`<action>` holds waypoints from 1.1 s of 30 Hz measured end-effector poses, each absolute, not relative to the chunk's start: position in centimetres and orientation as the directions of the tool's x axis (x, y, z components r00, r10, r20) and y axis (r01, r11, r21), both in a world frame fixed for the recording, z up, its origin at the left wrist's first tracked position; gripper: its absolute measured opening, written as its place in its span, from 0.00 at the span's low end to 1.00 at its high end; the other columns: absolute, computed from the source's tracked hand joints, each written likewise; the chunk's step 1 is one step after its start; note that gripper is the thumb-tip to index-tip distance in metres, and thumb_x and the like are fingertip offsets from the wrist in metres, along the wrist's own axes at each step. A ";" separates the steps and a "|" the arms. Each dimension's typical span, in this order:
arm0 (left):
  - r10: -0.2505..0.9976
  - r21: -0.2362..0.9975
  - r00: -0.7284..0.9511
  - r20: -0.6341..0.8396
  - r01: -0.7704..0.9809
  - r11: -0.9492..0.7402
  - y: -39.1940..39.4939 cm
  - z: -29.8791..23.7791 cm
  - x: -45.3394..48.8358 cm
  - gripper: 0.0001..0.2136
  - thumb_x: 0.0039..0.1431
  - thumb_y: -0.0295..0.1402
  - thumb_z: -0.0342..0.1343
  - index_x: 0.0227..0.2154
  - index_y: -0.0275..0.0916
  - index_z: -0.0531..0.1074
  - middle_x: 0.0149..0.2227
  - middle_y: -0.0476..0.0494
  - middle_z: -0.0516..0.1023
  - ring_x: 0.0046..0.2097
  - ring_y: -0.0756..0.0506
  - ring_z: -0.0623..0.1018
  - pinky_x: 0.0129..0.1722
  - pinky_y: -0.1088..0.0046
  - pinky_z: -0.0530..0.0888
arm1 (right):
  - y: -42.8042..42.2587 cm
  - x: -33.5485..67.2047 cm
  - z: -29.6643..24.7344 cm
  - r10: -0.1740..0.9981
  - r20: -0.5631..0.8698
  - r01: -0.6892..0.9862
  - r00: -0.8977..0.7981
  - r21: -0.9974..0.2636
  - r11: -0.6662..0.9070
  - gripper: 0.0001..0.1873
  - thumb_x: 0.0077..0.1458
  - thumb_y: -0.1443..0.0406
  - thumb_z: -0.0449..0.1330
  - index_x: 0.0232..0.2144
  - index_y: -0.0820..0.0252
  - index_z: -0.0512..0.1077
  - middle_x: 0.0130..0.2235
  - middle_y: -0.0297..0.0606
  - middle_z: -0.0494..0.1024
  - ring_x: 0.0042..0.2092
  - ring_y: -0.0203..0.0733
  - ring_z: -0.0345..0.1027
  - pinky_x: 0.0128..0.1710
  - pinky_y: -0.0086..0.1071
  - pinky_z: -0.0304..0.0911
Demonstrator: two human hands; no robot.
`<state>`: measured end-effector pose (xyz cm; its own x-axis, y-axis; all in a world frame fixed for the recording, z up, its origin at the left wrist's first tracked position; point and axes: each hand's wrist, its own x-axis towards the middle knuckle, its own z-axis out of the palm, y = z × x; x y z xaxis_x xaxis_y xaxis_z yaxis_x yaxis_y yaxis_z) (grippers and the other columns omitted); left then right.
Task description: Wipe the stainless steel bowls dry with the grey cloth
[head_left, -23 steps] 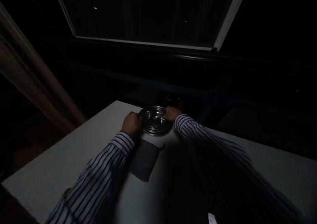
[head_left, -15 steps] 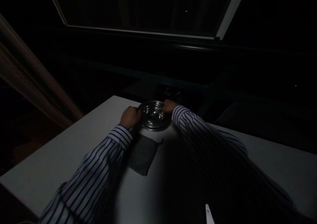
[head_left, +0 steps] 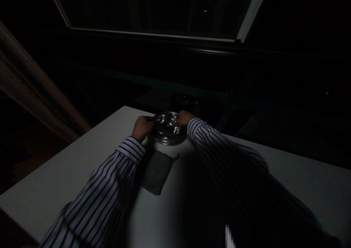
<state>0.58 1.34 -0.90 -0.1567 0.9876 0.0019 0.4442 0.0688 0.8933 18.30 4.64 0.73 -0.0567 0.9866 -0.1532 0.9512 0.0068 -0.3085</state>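
Note:
A shiny round steel plate [head_left: 168,128] sits near the far corner of a pale table [head_left: 55,189]. My left hand [head_left: 142,127] grips the plate's left rim, fingers curled. On the right rim my right hand [head_left: 184,118] holds on from the far side. Both arms wear blue-striped white sleeves. A dark grey square cloth [head_left: 157,171] lies flat on the table just in front of the plate, between my forearms.
The room is very dark. A window frame [head_left: 153,34] runs across the top. A brownish curtain [head_left: 35,90] hangs at the left. A small white object [head_left: 228,237] lies at the table's near edge. Beyond the table, dark furniture is barely visible.
My hands have stayed on the plate's rim and closed in slightly. The plate's reflections shifted a little. The view has drifted a bit.

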 end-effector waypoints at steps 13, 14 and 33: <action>0.984 0.989 -0.171 0.054 0.147 -0.029 0.8 -0.7 0.9 0.12 0.35 0.29 0.59 0.29 0.32 0.76 0.26 0.42 0.77 0.28 0.47 0.74 0.29 0.71 0.70 | 3.9 19.8 1.5 0.992 -0.007 0.942 -0.126 -0.316 0.118 0.14 0.52 0.65 0.49 0.38 0.59 0.71 0.43 0.45 0.73 0.45 0.47 0.66 0.39 0.33 0.59; 0.984 0.989 -0.165 0.070 0.137 -0.047 0.8 -0.8 0.8 0.12 0.35 0.30 0.59 0.28 0.33 0.76 0.26 0.42 0.77 0.28 0.47 0.74 0.30 0.71 0.70 | 3.9 19.9 1.4 0.990 0.003 0.935 -0.144 -0.328 0.137 0.14 0.52 0.64 0.49 0.38 0.58 0.71 0.43 0.43 0.73 0.45 0.46 0.66 0.40 0.32 0.59; 0.921 0.868 -0.110 0.374 0.391 -0.306 -1.7 1.1 -0.1 0.11 0.43 0.36 0.56 0.30 0.35 0.74 0.35 0.43 0.77 0.38 0.46 0.74 0.40 0.73 0.68 | -1.5 22.6 4.9 0.762 0.507 0.840 -0.404 -0.124 0.528 0.15 0.57 0.63 0.47 0.40 0.62 0.70 0.39 0.40 0.72 0.42 0.38 0.63 0.44 0.29 0.55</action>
